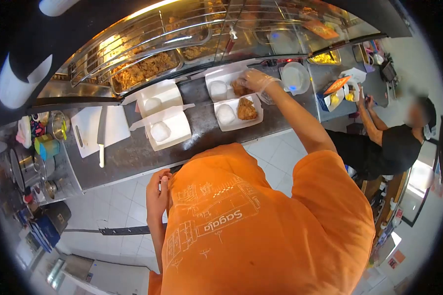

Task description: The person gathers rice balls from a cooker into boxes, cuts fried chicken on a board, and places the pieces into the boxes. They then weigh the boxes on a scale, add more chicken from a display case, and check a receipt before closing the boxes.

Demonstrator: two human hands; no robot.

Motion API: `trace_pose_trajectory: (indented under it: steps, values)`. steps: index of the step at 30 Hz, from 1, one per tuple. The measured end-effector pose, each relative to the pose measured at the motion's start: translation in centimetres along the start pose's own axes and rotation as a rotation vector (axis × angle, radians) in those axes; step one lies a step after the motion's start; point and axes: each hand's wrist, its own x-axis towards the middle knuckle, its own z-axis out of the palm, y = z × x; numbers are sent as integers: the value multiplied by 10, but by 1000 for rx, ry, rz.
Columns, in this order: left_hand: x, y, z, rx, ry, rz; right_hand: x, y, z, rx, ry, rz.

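Observation:
My right hand (256,80), in what looks like a clear plastic glove, reaches over the counter. Its fingers are closed on a piece of fried chicken (239,89) in the far right takeaway box (224,73), beside a rice mound (218,90). Nearer me, another open box (227,127) holds a rice mound (226,114) and fried chicken (247,109). To the left, two open boxes each contain rice, one mound (160,132) in front and one (152,104) behind. By my waist, my left hand (157,191) hangs with loosely bent fingers and nothing visible in it.
A knife (102,132) lies on a white cutting board (81,129) at left. Behind the boxes, a heated display holds trays of fried food (145,69). A clear container (295,78) stands right of my forearm. A co-worker (398,142) handles a filled box (333,98) farther right.

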Motion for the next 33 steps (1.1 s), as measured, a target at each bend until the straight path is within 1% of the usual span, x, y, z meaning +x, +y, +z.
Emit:
trace_pose_trajectory:
  steps: [2, 3, 5, 6, 8, 9, 10, 12, 14, 16, 17, 18, 19, 20, 21, 22, 23, 24, 26, 27, 28, 29, 30, 31, 32, 33]
  values:
    - [-3, 2, 2, -11, 21, -19, 7, 11, 6, -227, 102, -8]
    - [-4, 5, 1, 3, 17, 2, 11, 9, 7, -227, 99, -19]
    - [-4, 5, -1, 19, 16, 22, 16, 5, 6, -301, -105, 47]
    - [-2, 2, -3, 27, 3, 29, 20, 2, 3, -300, -104, 43]
    - [0, -3, -8, 35, -12, 31, 24, -4, -4, -228, -274, 129]
    - [2, -5, -12, 51, -35, 54, 13, -2, -4, -245, -74, 61]
    - [6, -6, -18, 66, -48, 79, 7, -3, -9, -250, -74, 50]
    - [12, -6, -29, 29, -42, 109, -1, -37, -28, -330, 61, -42]
    - [20, -10, -43, -4, -41, 134, -46, -130, -44, 109, 250, 130]
    - [30, -15, -57, 111, -118, 216, -55, -171, -20, 580, 314, 147]
    - [35, -18, -65, 105, -94, 210, -52, -194, -1, 757, 352, 41]
    - [38, -22, -72, 116, -133, 267, -47, -215, 23, 933, 379, -65]
    - [40, -27, -81, 127, -171, 323, -41, -235, 42, 903, 324, -114]
    - [43, -34, -91, 119, -150, 313, -39, -272, 54, 925, 285, -12]
    - [46, -42, -102, 142, -173, 382, -24, -283, 79, 804, 243, -20]
    - [49, -52, -114, 166, -196, 455, -13, -295, 98, 764, 198, -55]
    - [51, -68, -124, 185, -170, 505, 2, -306, 117, 675, 161, -75]
    - [51, -82, -137, 177, -156, 509, 17, -330, 127, 744, 100, -24]
    - [47, -109, -161, 132, -147, 378, 58, -377, 140, 858, 52, -91]
    - [45, -124, -169, 44, -94, 387, 90, -399, 140, 842, 59, -98]
    - [43, -138, -177, 37, -91, 398, 128, -419, 136, 751, 80, -112]
    - [38, -152, -182, 68, -79, 330, 166, -439, 136, 660, 97, -122]
    - [34, -165, -190, 102, -64, 264, 210, -460, 141, 657, 202, -72]
    - [26, -170, -196, 70, -33, 228, 274, -463, 152, 440, 408, -219]
    - [15, -175, -201, 37, -4, 190, 337, -466, 164, 194, 646, -312]
    - [3, -185, -201, 14, 46, 140, 383, -487, 158, 94, 632, -155]
